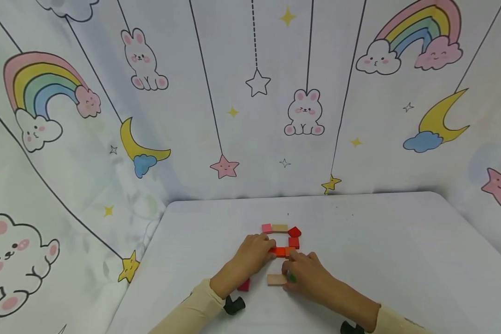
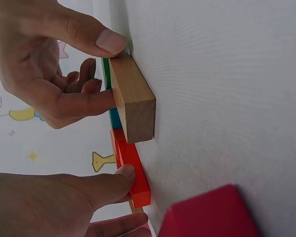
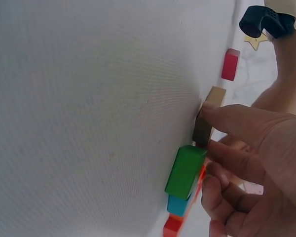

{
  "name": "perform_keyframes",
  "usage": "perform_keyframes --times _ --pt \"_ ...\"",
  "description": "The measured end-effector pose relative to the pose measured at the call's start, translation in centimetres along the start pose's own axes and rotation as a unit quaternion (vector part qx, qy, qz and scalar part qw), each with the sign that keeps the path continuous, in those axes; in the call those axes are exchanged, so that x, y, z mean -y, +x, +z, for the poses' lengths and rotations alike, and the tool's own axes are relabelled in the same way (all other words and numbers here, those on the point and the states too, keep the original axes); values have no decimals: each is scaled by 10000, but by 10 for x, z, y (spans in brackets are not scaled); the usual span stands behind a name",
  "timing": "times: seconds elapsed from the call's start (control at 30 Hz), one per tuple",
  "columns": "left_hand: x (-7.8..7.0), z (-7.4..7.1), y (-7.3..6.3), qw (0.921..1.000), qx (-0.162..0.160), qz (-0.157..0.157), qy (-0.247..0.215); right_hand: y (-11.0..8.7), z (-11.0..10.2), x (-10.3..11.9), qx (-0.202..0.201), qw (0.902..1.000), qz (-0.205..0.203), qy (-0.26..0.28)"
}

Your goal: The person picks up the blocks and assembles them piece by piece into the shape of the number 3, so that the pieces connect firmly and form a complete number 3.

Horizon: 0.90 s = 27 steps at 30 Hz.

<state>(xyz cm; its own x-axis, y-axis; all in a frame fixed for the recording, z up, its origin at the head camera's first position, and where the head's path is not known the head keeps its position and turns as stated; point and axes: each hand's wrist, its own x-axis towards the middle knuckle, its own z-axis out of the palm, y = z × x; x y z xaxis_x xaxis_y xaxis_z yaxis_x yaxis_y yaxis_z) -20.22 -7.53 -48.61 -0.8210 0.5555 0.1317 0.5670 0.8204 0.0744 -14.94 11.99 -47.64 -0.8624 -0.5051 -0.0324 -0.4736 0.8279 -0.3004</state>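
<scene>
My right hand (image 1: 309,273) pinches a plain wooden block (image 1: 276,279) between thumb and index finger. That block lies on the white table, its square end facing the left wrist view (image 2: 139,121). Right beside it is a green block (image 3: 186,172), mostly covered by the right hand in the head view. My left hand (image 1: 253,253) grips an orange-red block (image 1: 279,252), with the thumb against its near side. An orange block (image 1: 290,251) adjoins this one on the right. A teal block (image 3: 177,205) shows beyond the green block.
Beyond the hands, a pink block (image 1: 266,228), a tan block (image 1: 279,228), a red five-sided block (image 1: 294,232) and a red block (image 1: 293,242) form a curved row. A dark red block (image 1: 244,285) lies near the left forearm. A patterned backdrop (image 1: 183,116) rises behind the table (image 1: 380,241).
</scene>
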Motion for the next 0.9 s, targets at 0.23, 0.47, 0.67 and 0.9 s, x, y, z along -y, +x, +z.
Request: perform_keyframes --times 0.23,0.47,0.67,0.9 --pt "0 2 0 9999 59 -84 -43 -4 1 -2 -104 9998 -138 -115" --pt "0 2 -1 9999 76 -72 -46 -6 -2 -2 -86 9999 -78 -62" --pt "1 1 -1 9999 41 -67 -79 -5 -1 -2 6 9999 55 -95" --pt "1 0 -1 9999 50 -60 -119 -4 1 -2 102 9996 213 -163"
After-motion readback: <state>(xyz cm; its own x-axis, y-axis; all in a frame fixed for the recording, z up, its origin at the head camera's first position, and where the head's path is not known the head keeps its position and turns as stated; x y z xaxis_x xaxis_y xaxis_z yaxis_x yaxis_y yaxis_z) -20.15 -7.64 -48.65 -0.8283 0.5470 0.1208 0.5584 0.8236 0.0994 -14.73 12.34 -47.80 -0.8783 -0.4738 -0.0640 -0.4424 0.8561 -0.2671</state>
